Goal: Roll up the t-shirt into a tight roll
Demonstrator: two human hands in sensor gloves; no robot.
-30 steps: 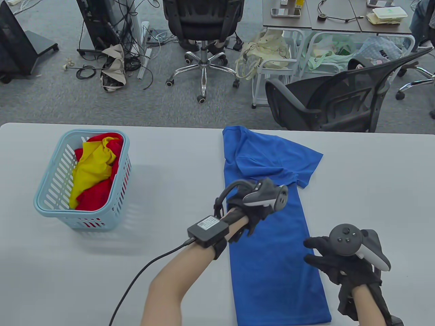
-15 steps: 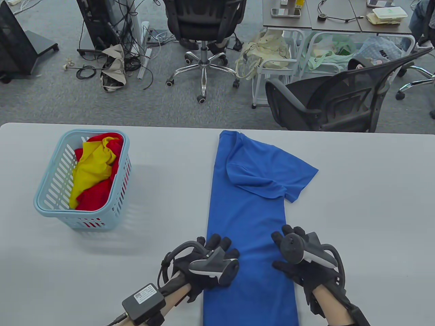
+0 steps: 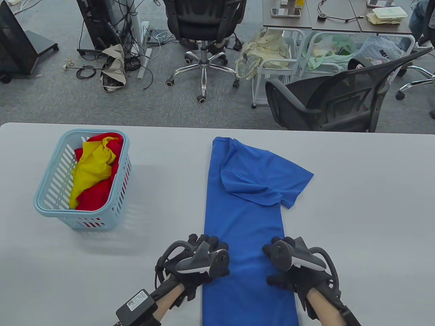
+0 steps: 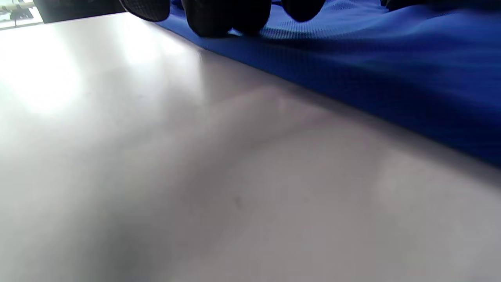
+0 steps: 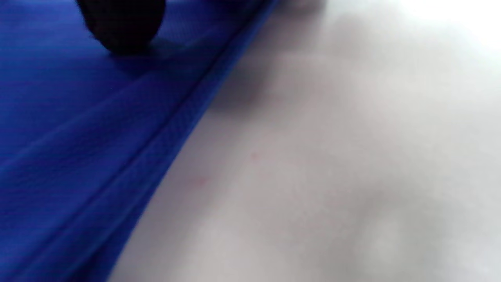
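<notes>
A blue t-shirt [image 3: 244, 217] lies on the grey table [image 3: 357, 210], folded lengthwise into a long strip, with one sleeve [image 3: 292, 180] sticking out to the right. Its near end runs off the bottom edge of the table view. My left hand [image 3: 204, 253] rests on the strip's left edge near me. My right hand [image 3: 280, 259] rests on its right edge at about the same height. In the left wrist view my fingertips [image 4: 227, 19] press on the shirt [image 4: 391, 78] at its edge. In the right wrist view one fingertip [image 5: 121, 23] touches the shirt [image 5: 78, 137].
A light blue basket [image 3: 39, 200] with red and yellow cloth [image 3: 91, 169] stands on the table at the left. Bare table lies on both sides of the shirt. Office chairs [image 3: 340, 98] and clutter stand on the floor beyond the far edge.
Both hands came back toward me onto the strip's near part, one on each edge. The shirt slid left and slightly nearer to me.
</notes>
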